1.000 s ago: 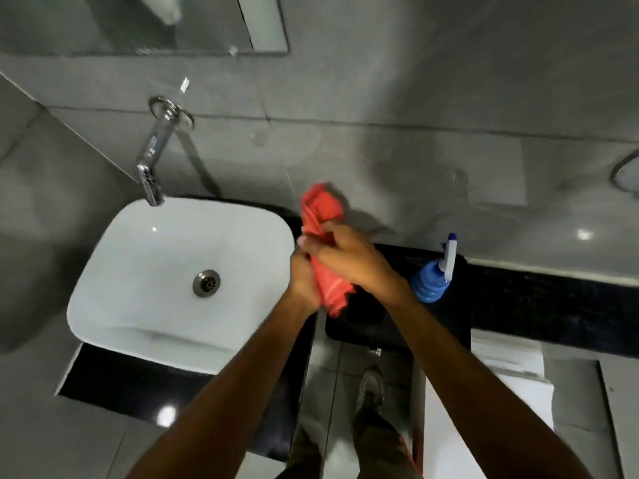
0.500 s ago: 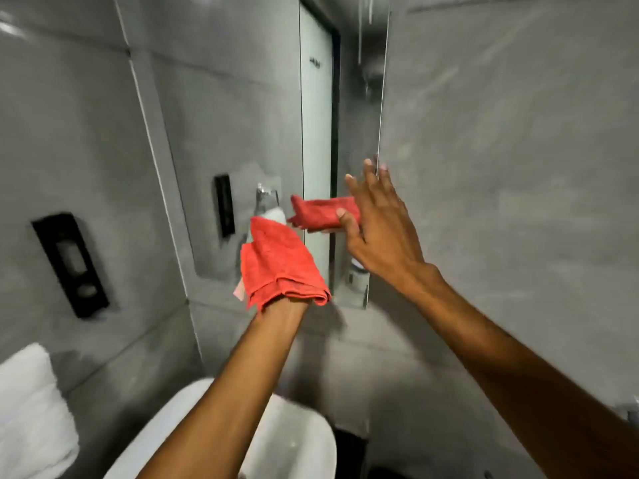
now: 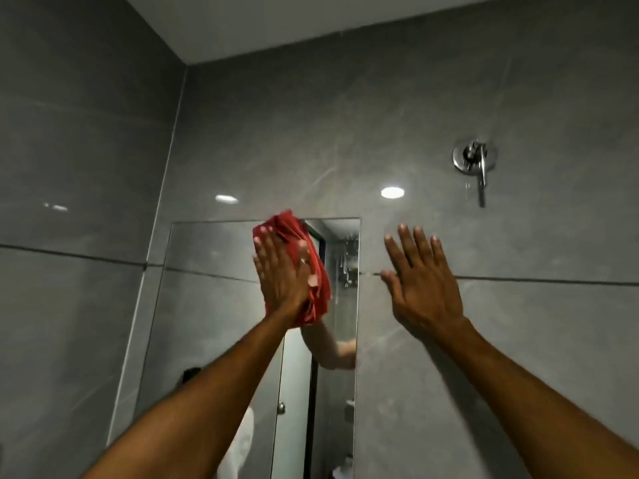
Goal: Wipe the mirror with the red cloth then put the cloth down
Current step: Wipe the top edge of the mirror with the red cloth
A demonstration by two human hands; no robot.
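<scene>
A tall frameless mirror (image 3: 211, 323) hangs on the grey tiled wall. My left hand (image 3: 280, 278) presses the red cloth (image 3: 307, 250) flat against the mirror near its top edge, fingers stretched over the cloth. The cloth bunches out above and to the right of the palm. My right hand (image 3: 425, 288) is spread flat on the wall tile just right of the mirror's edge, holding nothing. The mirror reflects an arm, a door and part of the room.
A chrome wall valve with a lever (image 3: 475, 160) is mounted high on the right. Grey wall tiles (image 3: 518, 340) surround the mirror, and the left side wall (image 3: 69, 236) meets it at a corner. The white ceiling (image 3: 276, 22) shows above.
The view has swung up from the sink to the mirror's top. My left hand rose with the cloth and pressed it on the glass; my right hand let go and went flat on the wall.
</scene>
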